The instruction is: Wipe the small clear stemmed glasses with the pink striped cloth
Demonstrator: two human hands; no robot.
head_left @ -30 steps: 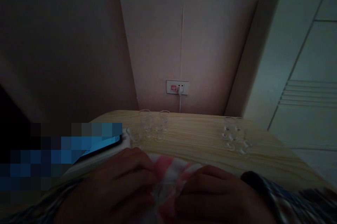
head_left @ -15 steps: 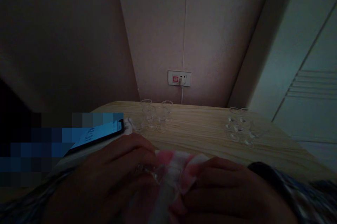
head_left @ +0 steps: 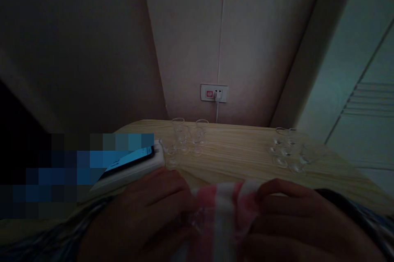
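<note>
**Cloth shifting between both hands**

At bottom centre of the frame, the pink-and-white cloth [head_left: 224,212] is spreading wider than half a second ago. The right hand [head_left: 295,221] is now curling its fingers over the cloth's top edge, its grip pinching the cloth. The left hand [head_left: 144,217] is clenching the cloth's other side, seemingly around a small clear glass [head_left: 198,216]. The wiping is continuing over the tabletop [head_left: 240,155].
</note>
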